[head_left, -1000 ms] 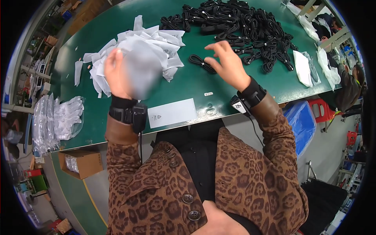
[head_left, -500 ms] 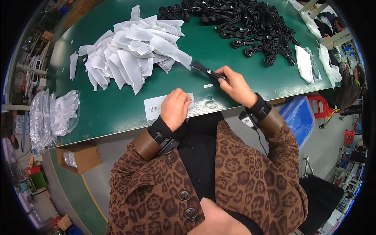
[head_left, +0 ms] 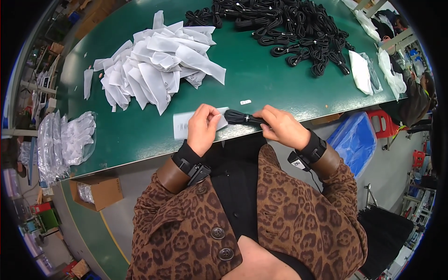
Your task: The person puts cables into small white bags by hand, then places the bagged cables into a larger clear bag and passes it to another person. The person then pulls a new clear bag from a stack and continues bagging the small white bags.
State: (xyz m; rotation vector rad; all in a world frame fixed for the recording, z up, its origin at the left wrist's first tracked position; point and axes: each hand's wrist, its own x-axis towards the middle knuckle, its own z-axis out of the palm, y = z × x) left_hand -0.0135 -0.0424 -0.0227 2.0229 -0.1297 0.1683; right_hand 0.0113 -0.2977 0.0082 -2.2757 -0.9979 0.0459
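Observation:
Near the table's front edge, my left hand [head_left: 203,128] pinches a small white bag [head_left: 181,127] by its right end, thumb and fingers together. The bag lies flat, with printing on its face. My right hand [head_left: 285,127] grips a coiled black cable [head_left: 239,116], bundled around its middle, by the right end. The cable's left end meets the right end of the bag; whether it has entered the bag, I cannot tell. Beyond my left hand rises a heap of white bags [head_left: 156,60]. A pile of coiled black cables [head_left: 298,32] covers the far right.
A small white label [head_left: 245,101] lies on the green table [head_left: 130,144] past the cable. Clear plastic bags [head_left: 65,140] sit at the left edge, white packets [head_left: 360,73] at the right. Below stand a cardboard box [head_left: 97,191], a blue bag [head_left: 354,140] and a red stool [head_left: 380,123].
My right hand has brought the cable down and toward me, its left end now at the bag. My left hand has shifted slightly left, lifting the bag's right end.

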